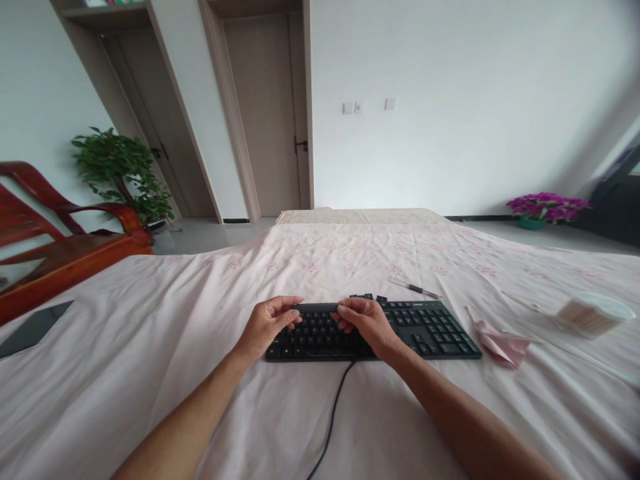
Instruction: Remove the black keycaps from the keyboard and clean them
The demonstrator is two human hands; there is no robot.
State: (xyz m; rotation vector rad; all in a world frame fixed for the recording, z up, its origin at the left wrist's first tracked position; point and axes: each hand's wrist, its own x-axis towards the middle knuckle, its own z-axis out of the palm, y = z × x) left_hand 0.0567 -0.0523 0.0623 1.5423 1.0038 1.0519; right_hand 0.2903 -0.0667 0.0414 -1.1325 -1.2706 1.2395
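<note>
Pinches, with bare left hand [267, 325] and bare right hand [369, 325], seemingly a slim black plastic bar [316, 308] by opposite ends, likely for keeping it level over the far edge of a black rectangular plastic keyboard [427, 332] flat on pale pink floral fabric [280, 413].

"Any lettering to call?"
"Pale specks dot the keys [320, 330] of the black keyboard [420, 329], row after row between the left hand [267, 325] and the right hand [367, 327]. Too tiny to read!"
"And to the right of the right hand?"
"More marked keys there, but not one letter, number or brand comes out clear!"
</note>
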